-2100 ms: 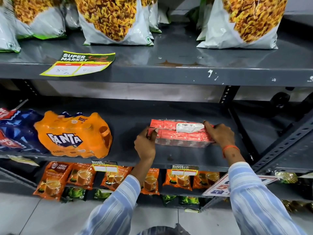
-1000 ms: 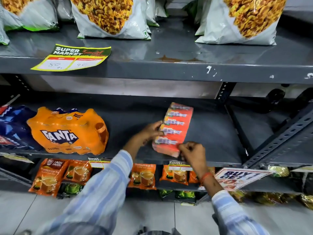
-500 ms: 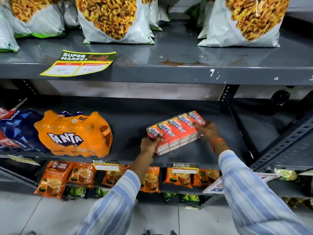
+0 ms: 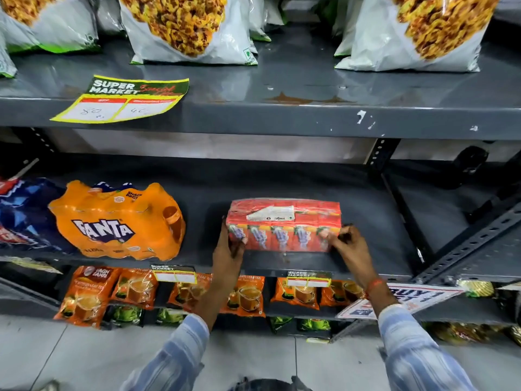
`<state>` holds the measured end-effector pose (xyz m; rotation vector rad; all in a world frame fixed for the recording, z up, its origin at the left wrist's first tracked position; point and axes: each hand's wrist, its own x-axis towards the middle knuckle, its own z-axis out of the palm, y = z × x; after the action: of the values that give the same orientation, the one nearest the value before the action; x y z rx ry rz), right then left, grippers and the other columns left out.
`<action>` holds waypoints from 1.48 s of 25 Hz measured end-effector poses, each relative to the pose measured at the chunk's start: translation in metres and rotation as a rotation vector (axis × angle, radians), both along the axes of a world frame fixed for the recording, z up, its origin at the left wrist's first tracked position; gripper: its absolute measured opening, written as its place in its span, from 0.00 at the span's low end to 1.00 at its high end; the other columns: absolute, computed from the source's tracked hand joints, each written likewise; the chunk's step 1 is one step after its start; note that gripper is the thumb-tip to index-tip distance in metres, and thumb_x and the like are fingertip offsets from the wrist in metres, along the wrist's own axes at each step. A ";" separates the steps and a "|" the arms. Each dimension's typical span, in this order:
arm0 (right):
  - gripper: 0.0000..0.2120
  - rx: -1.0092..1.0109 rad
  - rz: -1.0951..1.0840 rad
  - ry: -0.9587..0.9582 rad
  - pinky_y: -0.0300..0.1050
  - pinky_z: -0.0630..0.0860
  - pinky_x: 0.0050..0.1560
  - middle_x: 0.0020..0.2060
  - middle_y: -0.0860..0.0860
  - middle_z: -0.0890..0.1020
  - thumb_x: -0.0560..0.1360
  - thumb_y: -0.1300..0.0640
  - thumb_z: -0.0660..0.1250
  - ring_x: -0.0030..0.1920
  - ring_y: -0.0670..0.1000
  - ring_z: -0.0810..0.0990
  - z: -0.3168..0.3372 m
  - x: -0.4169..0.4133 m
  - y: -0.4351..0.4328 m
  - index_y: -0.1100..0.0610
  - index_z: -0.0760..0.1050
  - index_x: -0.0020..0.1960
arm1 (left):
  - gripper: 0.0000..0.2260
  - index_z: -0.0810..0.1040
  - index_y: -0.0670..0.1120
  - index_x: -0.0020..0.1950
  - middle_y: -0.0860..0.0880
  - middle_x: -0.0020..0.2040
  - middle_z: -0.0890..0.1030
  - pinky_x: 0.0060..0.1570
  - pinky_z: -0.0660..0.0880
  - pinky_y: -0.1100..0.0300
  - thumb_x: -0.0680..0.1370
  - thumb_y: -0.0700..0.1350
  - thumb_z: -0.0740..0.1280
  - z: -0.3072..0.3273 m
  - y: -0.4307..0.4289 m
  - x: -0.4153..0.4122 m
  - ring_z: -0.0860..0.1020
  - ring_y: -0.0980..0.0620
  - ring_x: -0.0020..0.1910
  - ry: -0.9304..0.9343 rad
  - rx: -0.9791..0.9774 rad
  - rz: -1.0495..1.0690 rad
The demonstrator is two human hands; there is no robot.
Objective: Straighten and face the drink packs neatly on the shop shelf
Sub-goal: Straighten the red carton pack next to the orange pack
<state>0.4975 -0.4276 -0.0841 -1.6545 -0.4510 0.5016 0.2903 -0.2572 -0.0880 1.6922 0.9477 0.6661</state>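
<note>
A shrink-wrapped red pack of juice cartons (image 4: 283, 224) stands on the grey middle shelf (image 4: 282, 182), its printed front towards me and square to the shelf edge. My left hand (image 4: 228, 251) grips its lower left corner. My right hand (image 4: 348, 245) holds its lower right corner, fingers on the front face. To the left lies an orange Fanta multipack (image 4: 118, 221), label facing out, slightly tilted. A dark blue drink pack (image 4: 19, 213) lies beyond it at the left edge, partly cut off.
Snack bags (image 4: 186, 26) stand on the top shelf beside a yellow price card (image 4: 121, 100). Orange tea pouches (image 4: 135, 289) hang below the middle shelf. A slanted metal brace (image 4: 462, 249) and a promo sign (image 4: 403, 300) sit at the right. Bare shelf lies right of the red pack.
The red carton pack was turned end-on, then swung back and stood with its front facing out, now level and square on the shelf. Both hands moved to its lower corners.
</note>
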 end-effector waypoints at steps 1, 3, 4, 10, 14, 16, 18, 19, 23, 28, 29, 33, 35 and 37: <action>0.23 0.054 -0.023 0.054 0.44 0.76 0.50 0.41 0.51 0.81 0.64 0.37 0.72 0.44 0.48 0.79 0.000 -0.002 -0.001 0.56 0.74 0.43 | 0.32 0.48 0.44 0.76 0.42 0.73 0.66 0.69 0.65 0.49 0.78 0.40 0.63 0.004 -0.009 0.003 0.65 0.46 0.71 0.021 -0.021 0.037; 0.32 0.122 -0.016 0.171 0.44 0.77 0.54 0.46 0.48 0.84 0.63 0.25 0.61 0.48 0.46 0.82 0.003 -0.004 0.010 0.51 0.78 0.49 | 0.36 0.39 0.43 0.75 0.41 0.78 0.47 0.73 0.54 0.48 0.78 0.45 0.62 0.019 -0.038 0.013 0.50 0.43 0.76 0.080 -0.022 0.105; 0.34 0.118 0.002 0.199 0.46 0.77 0.55 0.48 0.49 0.84 0.64 0.25 0.58 0.49 0.47 0.83 0.008 -0.006 0.017 0.51 0.78 0.53 | 0.38 0.36 0.44 0.74 0.42 0.77 0.39 0.73 0.52 0.49 0.78 0.49 0.61 0.027 -0.060 0.019 0.44 0.43 0.76 0.095 -0.046 0.078; 0.18 0.077 -0.026 -0.126 0.44 0.73 0.42 0.34 0.47 0.80 0.78 0.43 0.58 0.36 0.42 0.77 0.009 -0.036 0.015 0.56 0.75 0.40 | 0.62 0.40 0.49 0.76 0.43 0.78 0.42 0.75 0.52 0.43 0.54 0.76 0.66 0.043 -0.057 0.053 0.47 0.47 0.76 0.018 -0.301 -0.126; 0.32 -0.071 0.227 -0.447 0.38 0.75 0.47 0.45 0.47 0.73 0.74 0.32 0.53 0.46 0.42 0.76 -0.013 -0.092 0.022 0.54 0.74 0.65 | 0.36 0.68 0.47 0.68 0.43 0.66 0.76 0.64 0.72 0.49 0.63 0.47 0.77 0.043 0.024 0.041 0.76 0.47 0.63 -0.126 -0.464 -0.384; 0.31 -0.066 0.304 -0.506 0.27 0.71 0.43 0.43 0.40 0.70 0.75 0.34 0.53 0.44 0.36 0.74 -0.021 -0.110 0.032 0.52 0.68 0.70 | 0.25 0.72 0.46 0.67 0.44 0.65 0.77 0.62 0.74 0.54 0.70 0.38 0.72 0.056 0.058 0.034 0.77 0.50 0.61 -0.025 -0.435 -0.540; 0.26 -0.061 0.409 -0.618 0.25 0.69 0.42 0.44 0.38 0.68 0.78 0.40 0.55 0.42 0.34 0.72 -0.022 -0.116 0.040 0.51 0.67 0.72 | 0.21 0.73 0.43 0.66 0.43 0.65 0.77 0.57 0.77 0.62 0.73 0.36 0.70 0.073 0.080 0.029 0.80 0.54 0.55 0.099 -0.408 -0.577; 0.23 -0.075 0.473 -0.697 0.28 0.70 0.43 0.45 0.40 0.69 0.79 0.44 0.57 0.41 0.35 0.71 -0.021 -0.116 0.045 0.51 0.68 0.71 | 0.21 0.74 0.43 0.65 0.44 0.64 0.77 0.53 0.78 0.65 0.73 0.37 0.70 0.080 0.083 0.028 0.81 0.56 0.50 0.154 -0.351 -0.534; 0.14 0.014 0.203 -0.792 0.50 0.77 0.50 0.49 0.54 0.77 0.76 0.55 0.60 0.49 0.50 0.76 -0.010 -0.095 0.057 0.56 0.76 0.59 | 0.22 0.75 0.41 0.62 0.40 0.60 0.80 0.57 0.74 0.54 0.72 0.50 0.71 0.065 0.038 0.008 0.79 0.45 0.57 0.278 0.344 -0.095; 0.25 -0.040 -0.085 -0.315 0.48 0.65 0.69 0.66 0.56 0.72 0.75 0.48 0.63 0.66 0.52 0.70 0.017 -0.015 0.078 0.59 0.69 0.68 | 0.31 0.70 0.42 0.67 0.39 0.64 0.74 0.60 0.71 0.53 0.69 0.53 0.74 0.049 0.022 -0.019 0.73 0.40 0.63 0.239 0.296 0.029; 0.25 0.010 -0.034 -0.080 0.46 0.63 0.71 0.67 0.52 0.72 0.75 0.45 0.64 0.67 0.49 0.70 0.020 -0.005 0.086 0.54 0.70 0.68 | 0.37 0.65 0.42 0.70 0.39 0.68 0.70 0.64 0.70 0.49 0.67 0.55 0.74 0.047 0.025 -0.023 0.70 0.40 0.66 0.277 0.295 -0.013; 0.04 0.144 -0.099 0.131 0.47 0.74 0.57 0.47 0.46 0.81 0.76 0.51 0.64 0.50 0.47 0.78 0.018 -0.013 0.105 0.48 0.76 0.49 | 0.33 0.62 0.45 0.73 0.42 0.64 0.77 0.59 0.75 0.51 0.72 0.50 0.71 0.027 0.003 -0.040 0.76 0.45 0.61 0.201 0.172 0.007; 0.02 0.166 -0.199 0.078 0.44 0.73 0.51 0.45 0.48 0.79 0.77 0.56 0.64 0.45 0.44 0.76 0.016 -0.036 0.099 0.54 0.72 0.49 | 0.21 0.71 0.45 0.68 0.45 0.55 0.83 0.48 0.78 0.58 0.76 0.47 0.67 0.015 -0.004 -0.050 0.81 0.48 0.51 0.123 0.132 0.146; 0.06 0.163 -0.258 0.018 0.40 0.72 0.51 0.49 0.52 0.77 0.77 0.57 0.65 0.48 0.46 0.76 0.012 -0.059 0.089 0.56 0.69 0.52 | 0.14 0.76 0.43 0.61 0.45 0.50 0.85 0.42 0.76 0.68 0.77 0.45 0.65 0.011 0.000 -0.059 0.82 0.49 0.47 0.066 0.131 0.257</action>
<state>0.4382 -0.3384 -0.0719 -1.5218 -0.2526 0.2805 0.2317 -0.2568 -0.0765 1.7312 1.2045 0.8622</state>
